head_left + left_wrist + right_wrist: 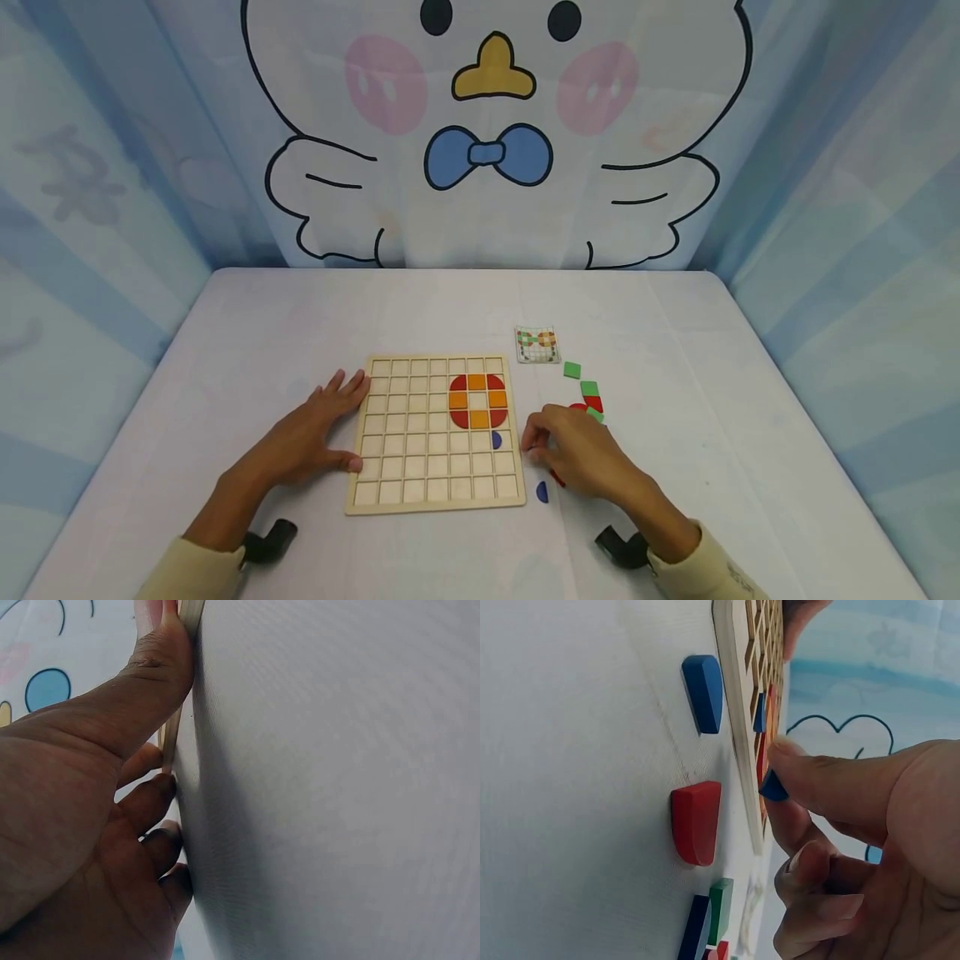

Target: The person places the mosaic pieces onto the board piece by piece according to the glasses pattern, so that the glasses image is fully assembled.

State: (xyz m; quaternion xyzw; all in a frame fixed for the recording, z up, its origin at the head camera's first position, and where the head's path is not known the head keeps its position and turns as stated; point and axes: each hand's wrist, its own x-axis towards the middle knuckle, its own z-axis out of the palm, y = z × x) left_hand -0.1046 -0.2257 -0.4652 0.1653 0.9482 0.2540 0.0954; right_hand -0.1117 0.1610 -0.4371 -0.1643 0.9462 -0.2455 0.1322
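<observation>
My right hand (581,450) is just past the right edge of a wooden grid board (405,446). In the right wrist view its thumb and forefinger pinch a small blue piece (772,786). My left hand (307,437) touches the board's left edge with thumb and fingers spread. On the board, red rounded corner pieces (458,420) and orange squares (478,419) form a ring around one bare cell. Below the ring lies a blue half-round piece (497,440). Another blue half-round (542,492) lies on the table, near a red piece (696,823) partly hidden by my right hand in the head view.
A small printed pattern card (537,345) lies beyond the board's upper right corner. Green squares (572,369) and red pieces (594,403) are scattered beyond my right hand. A green piece (720,909) and a dark blue piece (694,930) lie side by side. Curtains surround the white table (660,333).
</observation>
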